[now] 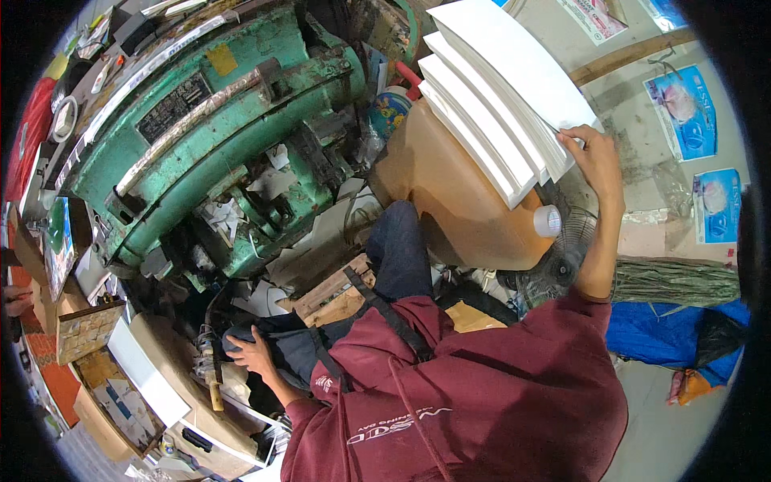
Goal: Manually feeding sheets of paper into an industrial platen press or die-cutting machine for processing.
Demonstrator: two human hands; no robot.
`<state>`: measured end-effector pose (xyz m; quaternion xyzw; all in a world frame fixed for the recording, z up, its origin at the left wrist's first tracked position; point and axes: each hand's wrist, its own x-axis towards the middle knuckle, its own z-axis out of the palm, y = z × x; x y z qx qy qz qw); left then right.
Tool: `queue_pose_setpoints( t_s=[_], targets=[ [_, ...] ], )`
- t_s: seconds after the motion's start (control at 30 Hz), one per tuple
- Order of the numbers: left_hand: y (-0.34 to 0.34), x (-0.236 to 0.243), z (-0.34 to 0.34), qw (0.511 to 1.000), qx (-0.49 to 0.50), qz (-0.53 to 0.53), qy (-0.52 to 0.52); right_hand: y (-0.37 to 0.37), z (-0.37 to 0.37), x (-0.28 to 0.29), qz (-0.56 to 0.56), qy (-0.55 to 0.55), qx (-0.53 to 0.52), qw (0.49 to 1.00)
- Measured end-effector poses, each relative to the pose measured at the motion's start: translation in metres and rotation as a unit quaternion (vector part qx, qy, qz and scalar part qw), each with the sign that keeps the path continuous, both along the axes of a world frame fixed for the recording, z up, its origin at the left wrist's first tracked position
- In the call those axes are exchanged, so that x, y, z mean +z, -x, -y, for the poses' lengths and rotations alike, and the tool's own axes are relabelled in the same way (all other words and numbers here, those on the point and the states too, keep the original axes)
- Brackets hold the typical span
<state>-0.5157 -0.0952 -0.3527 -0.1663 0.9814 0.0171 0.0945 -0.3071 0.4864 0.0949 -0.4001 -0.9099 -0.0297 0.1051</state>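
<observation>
A tall stack of white paper sheets (498,56) rests on a large tan plastic jerrycan (450,193). The stack is split into several offset bundles. My right hand (593,157) is at the near right corner of the top bundle, fingers curled and pinching its edge. Exactly how many sheets lie between the fingers is hidden. My left hand (253,355) rests by my knee with its fingers spread, holding nothing. A white roll of tape or cap-like ring (548,221) sits at the jerrycan's right end.
A green cast-iron machine (233,120) fills the left and centre. A fan (569,241) stands beside the jerrycan. Blue printed packages (683,112) lie on the floor at right, above a blue tarp (666,337). Another person's hand (18,300) shows at the far left.
</observation>
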Motion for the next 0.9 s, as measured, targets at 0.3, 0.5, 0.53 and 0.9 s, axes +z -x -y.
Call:
queue_pose_setpoints(
  t_s=[0.3, 0.5, 0.53, 0.9],
  targets=[
    [0.076, 0.201, -0.074, 0.9, -0.267, -0.122, -0.322, -0.003, -0.025, 0.006, -0.19, -0.244, -0.043, 0.95],
    [0.196, 0.377, -0.168, 0.768, -0.419, -0.288, -0.389, 0.054, -0.088, 0.055, -0.182, -0.292, 0.186, 0.92],
    [0.208, 0.387, -0.178, 0.772, -0.435, -0.302, -0.352, 0.058, -0.086, 0.056, -0.249, -0.207, 0.111, 0.94],
    [0.228, 0.288, -0.132, 0.884, -0.424, 0.125, -0.153, 0.169, 0.032, -0.05, -0.361, 0.286, 0.218, 0.861]
  ],
)
